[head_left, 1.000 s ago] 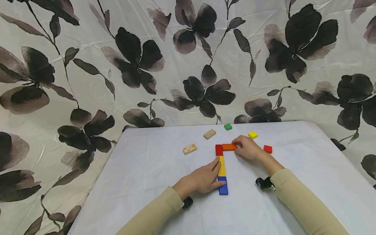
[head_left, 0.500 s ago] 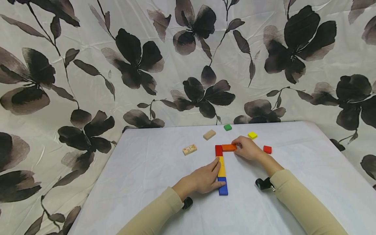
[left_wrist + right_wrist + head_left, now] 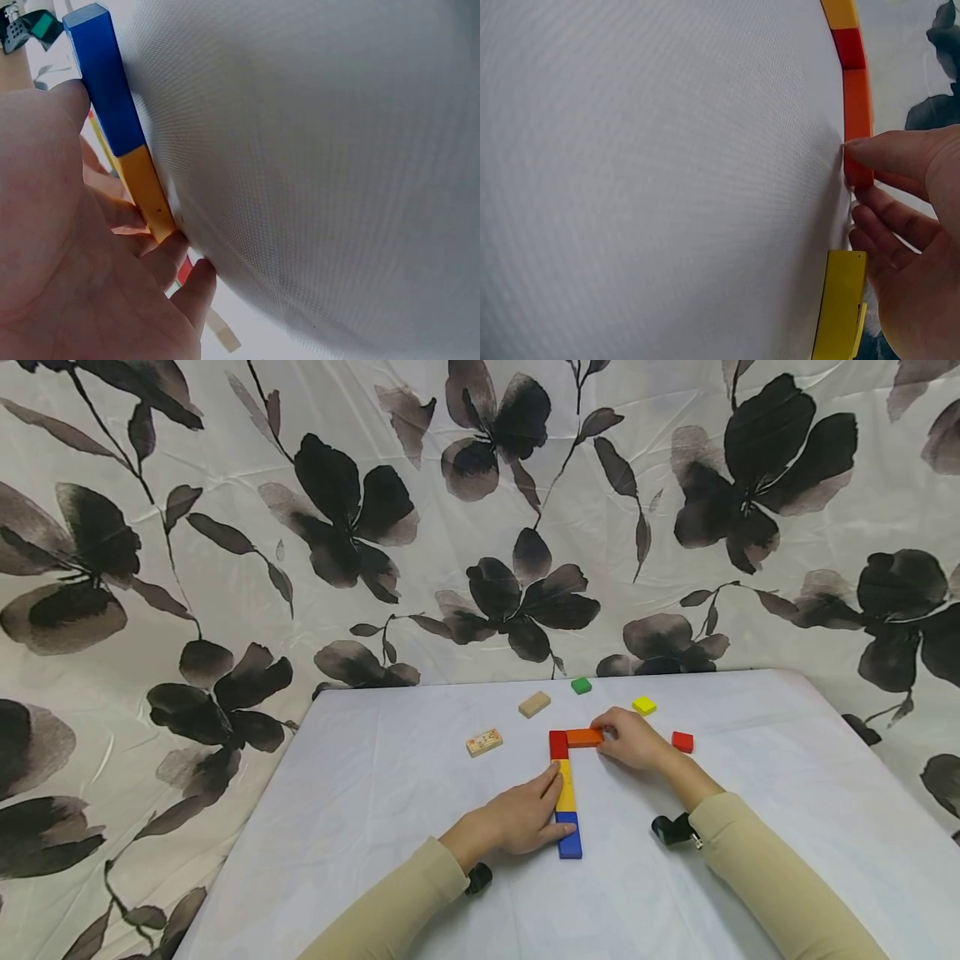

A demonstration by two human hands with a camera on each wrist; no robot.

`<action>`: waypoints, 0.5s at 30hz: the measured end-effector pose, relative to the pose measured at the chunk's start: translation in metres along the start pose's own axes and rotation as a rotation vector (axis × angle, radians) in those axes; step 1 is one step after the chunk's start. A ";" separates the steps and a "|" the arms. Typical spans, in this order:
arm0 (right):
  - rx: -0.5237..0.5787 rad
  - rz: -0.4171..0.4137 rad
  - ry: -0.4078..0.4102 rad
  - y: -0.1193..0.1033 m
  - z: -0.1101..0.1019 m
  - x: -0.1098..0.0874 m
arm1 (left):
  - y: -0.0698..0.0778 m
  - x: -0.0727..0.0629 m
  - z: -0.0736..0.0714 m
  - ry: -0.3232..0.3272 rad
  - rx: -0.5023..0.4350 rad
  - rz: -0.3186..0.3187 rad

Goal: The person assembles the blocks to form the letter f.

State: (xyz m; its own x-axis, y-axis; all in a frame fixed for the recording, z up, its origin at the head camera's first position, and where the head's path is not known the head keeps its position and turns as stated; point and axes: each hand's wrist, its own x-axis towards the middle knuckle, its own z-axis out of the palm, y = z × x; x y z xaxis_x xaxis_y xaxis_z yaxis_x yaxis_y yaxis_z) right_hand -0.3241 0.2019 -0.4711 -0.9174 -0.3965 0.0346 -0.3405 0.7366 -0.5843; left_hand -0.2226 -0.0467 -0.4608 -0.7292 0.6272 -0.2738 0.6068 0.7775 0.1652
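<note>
Progress: blue block (image 3: 570, 845), yellow block (image 3: 567, 789) and red block (image 3: 558, 744) abut in a six-to-twelve-o'clock column; five loose blocks (image 3: 535, 705), arced from nine to three, lie separate. Orange block (image 3: 582, 738), touching the red at three o'clock, long axis nine-to-three, clamped by right grip (image 3: 630, 738); left grip (image 3: 522, 817) apart, touching blue and yellow

- Blue block (image 3: 571, 848)
- Amber block (image 3: 567, 792)
- Red block (image 3: 558, 745)
- Orange block (image 3: 582, 738)
- Green block (image 3: 581, 686)
- Yellow block (image 3: 644, 705)
- Small red block (image 3: 682, 742)
- Tan block (image 3: 535, 704)
- Cream block (image 3: 484, 742), reddish-brown markings
- Tabletop (image 3: 360, 793): white
- Cloth (image 3: 427, 552): white, black-and-brown flowers
- Sleeves (image 3: 390, 906): beige
</note>
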 end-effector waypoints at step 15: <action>0.013 0.019 -0.002 -0.001 0.000 0.000 | 0.000 0.001 0.001 -0.008 0.004 -0.008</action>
State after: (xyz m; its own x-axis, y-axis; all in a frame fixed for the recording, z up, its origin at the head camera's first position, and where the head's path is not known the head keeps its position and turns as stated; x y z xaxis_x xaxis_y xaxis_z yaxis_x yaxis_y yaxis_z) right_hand -0.3235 0.2018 -0.4705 -0.9230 -0.3841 0.0218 -0.3206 0.7367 -0.5953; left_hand -0.2236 -0.0460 -0.4619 -0.7312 0.6207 -0.2830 0.6022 0.7822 0.1597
